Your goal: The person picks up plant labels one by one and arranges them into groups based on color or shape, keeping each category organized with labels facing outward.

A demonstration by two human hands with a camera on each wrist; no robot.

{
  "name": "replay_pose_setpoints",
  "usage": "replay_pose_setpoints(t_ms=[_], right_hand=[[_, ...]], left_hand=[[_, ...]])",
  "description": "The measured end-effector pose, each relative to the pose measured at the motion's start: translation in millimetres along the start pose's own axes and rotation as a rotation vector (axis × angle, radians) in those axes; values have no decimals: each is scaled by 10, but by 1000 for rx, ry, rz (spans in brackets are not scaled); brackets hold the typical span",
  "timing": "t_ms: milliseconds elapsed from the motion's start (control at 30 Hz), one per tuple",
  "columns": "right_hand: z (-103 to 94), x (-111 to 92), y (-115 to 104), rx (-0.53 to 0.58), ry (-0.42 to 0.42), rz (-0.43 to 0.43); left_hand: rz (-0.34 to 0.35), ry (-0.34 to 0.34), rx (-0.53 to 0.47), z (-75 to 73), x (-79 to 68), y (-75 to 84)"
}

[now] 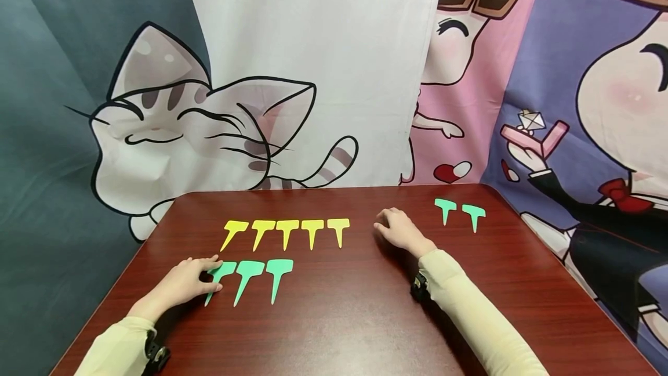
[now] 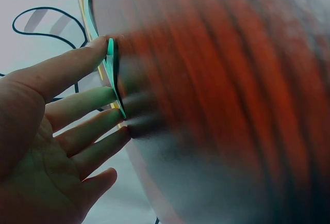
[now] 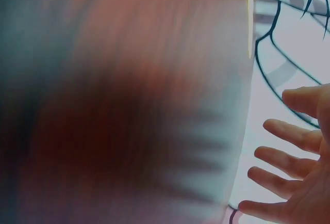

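At the table's left side, my left hand (image 1: 180, 283) lies over the leftmost plant label (image 1: 224, 270) of a row of three, its thumb and fingertips at the label's edges. This label is green, T-shaped and partly covered by the hand. In the left wrist view the fingers are nearly straight and spread around the green label (image 2: 110, 61). Beside it lie a middle green label (image 1: 249, 270) and a right one (image 1: 280, 267). My right hand (image 1: 400, 231) hovers low over the table, holding nothing, its fingers loosely spread in the right wrist view.
Several yellow T-shaped labels (image 1: 287, 226) form a row behind the green ones. Two more green labels, one (image 1: 446, 205) left of the other (image 1: 474, 211), lie at the back right of the brown table (image 1: 334, 329). A cartoon-printed cloth (image 1: 323, 33) hangs behind.
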State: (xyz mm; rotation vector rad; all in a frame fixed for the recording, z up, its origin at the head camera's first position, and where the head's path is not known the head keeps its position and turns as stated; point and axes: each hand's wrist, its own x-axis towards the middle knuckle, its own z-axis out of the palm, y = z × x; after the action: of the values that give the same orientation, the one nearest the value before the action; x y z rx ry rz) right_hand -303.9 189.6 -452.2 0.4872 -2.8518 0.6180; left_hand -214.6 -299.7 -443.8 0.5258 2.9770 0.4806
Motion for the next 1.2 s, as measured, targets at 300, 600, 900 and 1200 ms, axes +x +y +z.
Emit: replay_pose_setpoints(t_ms=[300, 600, 900, 1200], right_hand=[[-144, -28, 377, -25, 10, 60], [-248, -59, 682, -42, 20, 135], [-331, -109, 932, -42, 46, 160], [-415, -159, 1115, -63, 67, 215]], left_hand=[[3, 1, 0, 22, 1, -28], [3, 4, 2, 35, -2, -42], [8, 11, 3, 49, 2, -55], [-8, -7, 1, 42, 4, -43]])
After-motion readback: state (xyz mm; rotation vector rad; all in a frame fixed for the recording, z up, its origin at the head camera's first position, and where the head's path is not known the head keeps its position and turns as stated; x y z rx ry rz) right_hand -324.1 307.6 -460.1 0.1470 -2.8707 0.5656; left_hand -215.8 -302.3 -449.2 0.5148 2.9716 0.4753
